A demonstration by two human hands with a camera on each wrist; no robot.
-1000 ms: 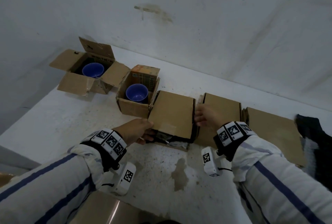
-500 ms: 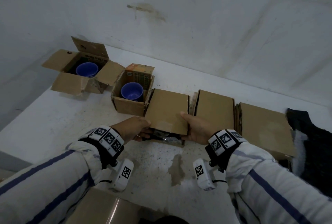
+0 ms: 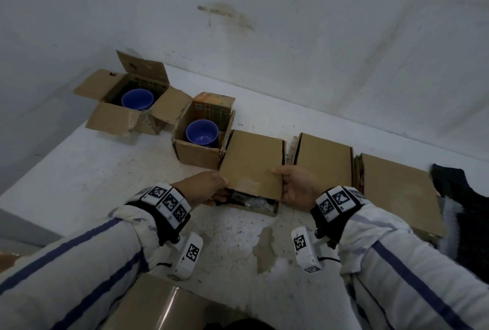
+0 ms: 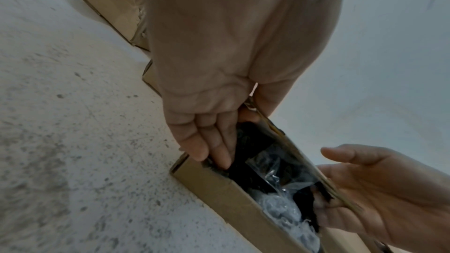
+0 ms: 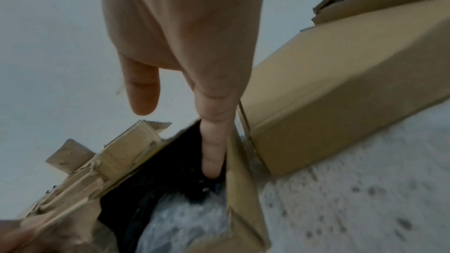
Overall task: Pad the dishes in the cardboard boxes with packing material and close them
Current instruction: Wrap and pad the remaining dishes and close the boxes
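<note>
Both hands are on the middle brown cardboard box [image 3: 252, 168], which sits on the speckled white counter [image 3: 111, 171] w/ its top flap lowered most of the way but not shut. The left hand [image 3: 205, 188] grips the flap's near-left corner — thumb on top, fingers [image 4: 212, 147] curled under the edge and into the opening. The right hand [image 3: 297, 188] holds the near-right corner, thumb on top of the flap; in the right wrist view one finger [image 5: 214, 147] reaches down inside the box along its side wall.

Through the gap at the front you can see clear crinkled plastic packing [image 4: 280, 205] over something black; what dish is under it, can't tell.

To the left, touching this box, is a smaller open cardboard box [image 3: 195, 150] holding a blue bowl [image 3: 201, 132]. Further left, near the wall, another open box w/ spread flaps [image 3: 116, 115] holds a second blue bowl [image 3: 137, 98]. On the right are two closed cardboard boxes, a nearer one [image 3: 324, 160] just beside the held box and a wider one [image 3: 397, 192] beyond it. A dark cloth [image 3: 460, 197] lies at the far right edge.
</note>
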